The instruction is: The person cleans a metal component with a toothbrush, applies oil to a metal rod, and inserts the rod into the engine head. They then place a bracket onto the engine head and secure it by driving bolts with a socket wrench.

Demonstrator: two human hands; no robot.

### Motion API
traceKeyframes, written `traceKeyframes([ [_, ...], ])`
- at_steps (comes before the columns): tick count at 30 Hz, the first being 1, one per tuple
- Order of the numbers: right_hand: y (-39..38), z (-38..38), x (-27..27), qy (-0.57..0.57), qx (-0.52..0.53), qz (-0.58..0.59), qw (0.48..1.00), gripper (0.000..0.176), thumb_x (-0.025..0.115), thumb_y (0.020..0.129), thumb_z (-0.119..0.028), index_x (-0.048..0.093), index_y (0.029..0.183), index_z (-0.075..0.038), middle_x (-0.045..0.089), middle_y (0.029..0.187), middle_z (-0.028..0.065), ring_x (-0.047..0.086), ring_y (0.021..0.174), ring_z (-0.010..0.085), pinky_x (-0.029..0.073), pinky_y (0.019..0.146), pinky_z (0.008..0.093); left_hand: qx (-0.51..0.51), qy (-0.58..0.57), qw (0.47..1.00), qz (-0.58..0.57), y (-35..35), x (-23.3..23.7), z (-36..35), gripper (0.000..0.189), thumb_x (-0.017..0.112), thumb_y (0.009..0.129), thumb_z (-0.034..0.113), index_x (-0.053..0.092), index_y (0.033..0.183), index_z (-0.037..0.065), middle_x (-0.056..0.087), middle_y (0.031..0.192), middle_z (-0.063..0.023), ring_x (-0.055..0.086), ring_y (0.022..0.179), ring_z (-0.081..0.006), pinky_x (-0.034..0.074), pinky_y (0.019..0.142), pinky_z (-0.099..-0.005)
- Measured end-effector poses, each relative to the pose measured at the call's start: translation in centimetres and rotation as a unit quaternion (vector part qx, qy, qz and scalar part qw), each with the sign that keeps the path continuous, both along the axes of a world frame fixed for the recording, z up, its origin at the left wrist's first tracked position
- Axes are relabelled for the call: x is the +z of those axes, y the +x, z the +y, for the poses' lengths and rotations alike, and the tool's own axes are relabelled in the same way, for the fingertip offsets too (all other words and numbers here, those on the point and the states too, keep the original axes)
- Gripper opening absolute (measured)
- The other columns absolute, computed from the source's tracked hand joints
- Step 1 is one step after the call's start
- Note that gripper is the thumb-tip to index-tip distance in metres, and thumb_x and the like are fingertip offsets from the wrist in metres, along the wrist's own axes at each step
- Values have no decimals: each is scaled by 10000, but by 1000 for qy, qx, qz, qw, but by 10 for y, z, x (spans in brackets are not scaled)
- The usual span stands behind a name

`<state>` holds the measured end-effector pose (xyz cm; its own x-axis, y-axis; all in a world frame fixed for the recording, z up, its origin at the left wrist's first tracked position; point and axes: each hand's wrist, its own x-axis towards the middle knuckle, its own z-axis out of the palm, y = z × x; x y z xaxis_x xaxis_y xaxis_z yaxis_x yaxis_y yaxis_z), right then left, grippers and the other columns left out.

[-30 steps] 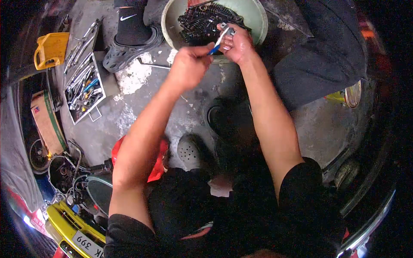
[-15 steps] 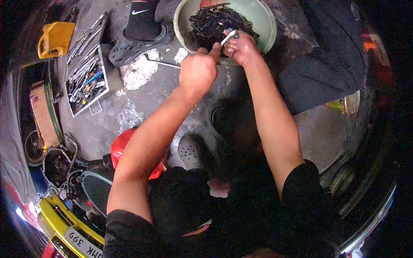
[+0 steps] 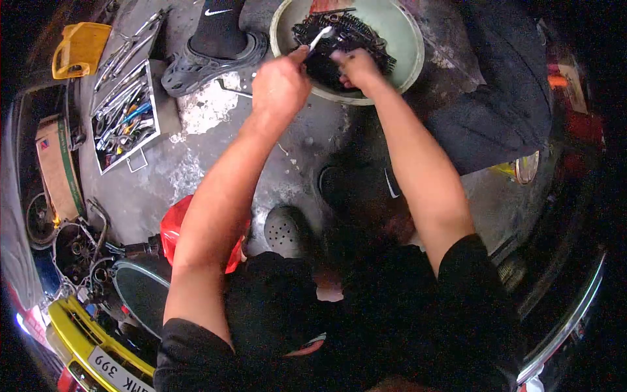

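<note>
My left hand [image 3: 281, 83] is closed round the handle of a white toothbrush [image 3: 320, 39], whose head points up and away over the basin. My right hand [image 3: 360, 69] is over the near side of the round pale green basin [image 3: 413, 55], smeared by motion. Its fingers look curled, and what they hold is too blurred to name. Dark coil springs [image 3: 379, 53] and other blackened metal parts lie heaped in the basin, wet-looking and hard to tell apart. The brush and my right hand are apart.
An open metal toolbox [image 3: 130, 117] with wrenches stands on the floor at left, near a yellow jug [image 3: 83, 49]. Another person's shoe [image 3: 215, 62] is beside the basin. A dark-trousered leg [image 3: 483, 111] is at right. A cardboard box [image 3: 57, 163] and a yellow bumper [image 3: 85, 343] lie further left.
The toothbrush has pulled back left and up, away from my right hand, where it was against a small metal part. My right hand has shifted slightly left and blurred.
</note>
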<state>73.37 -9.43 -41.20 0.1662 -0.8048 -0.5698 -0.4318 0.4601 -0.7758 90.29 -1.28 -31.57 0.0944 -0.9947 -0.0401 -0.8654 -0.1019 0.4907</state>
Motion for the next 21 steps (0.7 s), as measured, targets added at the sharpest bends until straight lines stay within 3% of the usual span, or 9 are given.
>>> traceKeyframes([
  [1, 1, -1, -15, -97, 139, 129, 977, 281, 676, 869, -257, 576, 978, -18, 642, 810, 116, 645, 740, 245, 531, 633, 390, 14, -12, 1000, 25, 1, -3, 0, 355, 607, 830, 179, 659, 1181, 173, 656, 936, -236, 658, 869, -371, 523, 788, -443],
  [2, -2, -1, -42, -301, 335, 219, 865, 282, 610, 889, -240, 582, 1056, -14, 668, 951, 186, 654, 883, 360, 527, 780, 426, 13, -14, 999, 29, 0, -4, 0, 357, 610, 830, 174, 656, 1184, 171, 657, 936, -234, 657, 871, -373, 523, 788, -443],
  [4, 26, 1, -31, -290, 411, 258, 825, 294, 467, 918, -199, 655, 1093, -56, 635, 1142, 179, 608, 1056, 375, 484, 929, 451, 18, -18, 999, 35, 2, -5, -1, 362, 616, 829, 165, 652, 1190, 166, 659, 937, -230, 655, 876, -376, 522, 789, -442],
  [7, 30, -16, -21, -216, 449, 318, 807, 336, 420, 910, -180, 635, 1139, -60, 607, 1188, 163, 588, 1112, 349, 496, 922, 446, 29, -40, 997, 65, 6, -4, -1, 362, 627, 831, 157, 650, 1192, 150, 666, 940, -223, 661, 892, -364, 525, 778, -426],
  [10, 12, -19, -17, -370, 484, 419, 673, 295, 432, 928, -224, 608, 1105, -68, 625, 1126, 215, 621, 1043, 341, 493, 885, 438, 41, -39, 993, 108, 16, -7, -4, 352, 637, 838, 165, 651, 1188, 134, 676, 932, -213, 678, 880, -336, 528, 766, -399],
  [13, 39, -11, -35, -250, 592, 411, 647, 268, 451, 906, -181, 616, 1092, -81, 661, 1028, 184, 664, 939, 313, 520, 813, 442, 27, -64, 993, 100, 20, -9, -3, 349, 648, 837, 168, 654, 1183, 125, 687, 913, -197, 693, 844, -307, 528, 756, -378],
  [17, 10, -18, -29, -365, 447, 399, 713, 320, 404, 963, -259, 671, 1031, -96, 690, 1017, 115, 684, 875, 296, 525, 802, 447, 40, -39, 991, 118, 22, -6, -9, 342, 638, 836, 162, 656, 1176, 130, 680, 924, -201, 675, 869, -333, 522, 784, -401],
  [20, 22, -25, -45, -352, 528, 434, 639, 407, 319, 997, -300, 656, 1049, -77, 667, 1078, 136, 660, 972, 298, 509, 852, 441, 49, -14, 990, 132, 19, -3, -2, 331, 610, 840, 158, 656, 1166, 138, 657, 963, -226, 636, 927, -392, 512, 822, -446],
  [21, 27, -14, -32, -364, 566, 430, 602, 390, 342, 990, -298, 628, 1089, -52, 637, 1144, 159, 602, 1096, 316, 482, 925, 439, 49, -11, 990, 132, 20, -2, -2, 330, 611, 839, 159, 657, 1165, 136, 657, 963, -226, 637, 927, -392, 511, 824, -447],
])
